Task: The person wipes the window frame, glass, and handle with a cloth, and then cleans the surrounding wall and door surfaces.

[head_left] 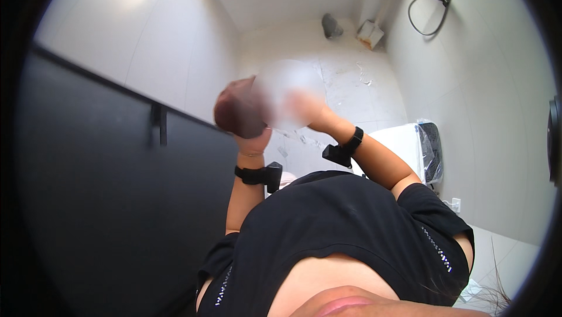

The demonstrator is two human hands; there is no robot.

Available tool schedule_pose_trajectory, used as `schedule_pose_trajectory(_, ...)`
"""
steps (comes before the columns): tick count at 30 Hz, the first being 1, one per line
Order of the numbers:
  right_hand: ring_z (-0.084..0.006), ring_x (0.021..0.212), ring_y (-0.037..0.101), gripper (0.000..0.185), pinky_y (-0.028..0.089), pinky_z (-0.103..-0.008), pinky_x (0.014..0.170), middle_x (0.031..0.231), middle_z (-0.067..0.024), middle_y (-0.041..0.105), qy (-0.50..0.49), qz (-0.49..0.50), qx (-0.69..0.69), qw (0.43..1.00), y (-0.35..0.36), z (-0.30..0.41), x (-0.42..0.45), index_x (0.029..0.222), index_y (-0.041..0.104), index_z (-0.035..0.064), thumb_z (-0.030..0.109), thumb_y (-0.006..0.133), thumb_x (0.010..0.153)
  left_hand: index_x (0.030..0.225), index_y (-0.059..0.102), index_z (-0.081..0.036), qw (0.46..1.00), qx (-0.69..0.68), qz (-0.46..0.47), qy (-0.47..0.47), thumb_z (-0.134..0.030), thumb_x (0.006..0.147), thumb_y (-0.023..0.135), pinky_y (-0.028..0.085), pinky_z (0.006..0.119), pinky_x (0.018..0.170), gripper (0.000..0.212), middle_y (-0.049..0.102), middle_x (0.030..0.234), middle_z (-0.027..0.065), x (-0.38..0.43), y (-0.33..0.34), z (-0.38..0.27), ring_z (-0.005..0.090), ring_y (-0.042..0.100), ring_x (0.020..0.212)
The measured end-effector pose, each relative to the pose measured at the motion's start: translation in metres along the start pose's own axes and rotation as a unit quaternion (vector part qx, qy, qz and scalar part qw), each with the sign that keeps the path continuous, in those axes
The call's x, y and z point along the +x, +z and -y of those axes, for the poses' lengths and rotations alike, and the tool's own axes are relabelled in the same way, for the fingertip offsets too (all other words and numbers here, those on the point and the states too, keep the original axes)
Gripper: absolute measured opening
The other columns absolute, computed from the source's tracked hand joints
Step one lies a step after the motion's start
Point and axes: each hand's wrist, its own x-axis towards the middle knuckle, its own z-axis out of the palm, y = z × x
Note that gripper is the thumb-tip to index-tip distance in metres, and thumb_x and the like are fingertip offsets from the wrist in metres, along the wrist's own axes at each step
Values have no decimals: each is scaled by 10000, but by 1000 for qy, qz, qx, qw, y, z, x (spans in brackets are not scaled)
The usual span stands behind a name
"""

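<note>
My left hand, with a black strap and small black box on its wrist, is raised in front of me around the lower side of a dark reddish-brown rounded thing; what this thing is, I cannot tell. A pale blurred round patch covers its right part. My right hand reaches into the same patch from the right, close to the brown thing. Its fingers are blurred, so neither their pose nor anything in them can be made out. A similar black strap and box sit on the right wrist.
At left stands a dark panel with a black handle. A white fixture with a plastic-wrapped dark part is at right. A dustpan and a dark object lie on the far floor. A grey hose hangs at upper right.
</note>
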Motion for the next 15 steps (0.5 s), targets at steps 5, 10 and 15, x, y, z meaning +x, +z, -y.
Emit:
schedule_pose_trajectory(5,-299,918,619,295,496,-361,780,1064,-156,631,-8,38,-1,999,2,-25,46,1085,629,67,231,669,842,1169,545,-92,992,-119,25,-23,-363,919,511,352,491,942,370,542,1185,72,106,-29,-6,216,474,1071)
schedule_pose_trajectory(10,-297,761,597,80,505,-363,693,919,-109,575,-109,-37,-63,991,-7,-75,155,850,659,56,135,648,840,1341,404,-188,999,-20,-12,-42,-309,887,580,401,350,956,502,490,1251,29,198,-62,-42,178,472,1099)
schedule_pose_trajectory(15,-313,768,604,62,516,-392,696,885,-113,559,-29,-104,-238,965,-55,-142,261,838,646,69,115,605,843,1298,432,-98,714,640,24,283,7,678,741,489,295,747,700,559,1029,11,318,-74,-136,152,509,944)
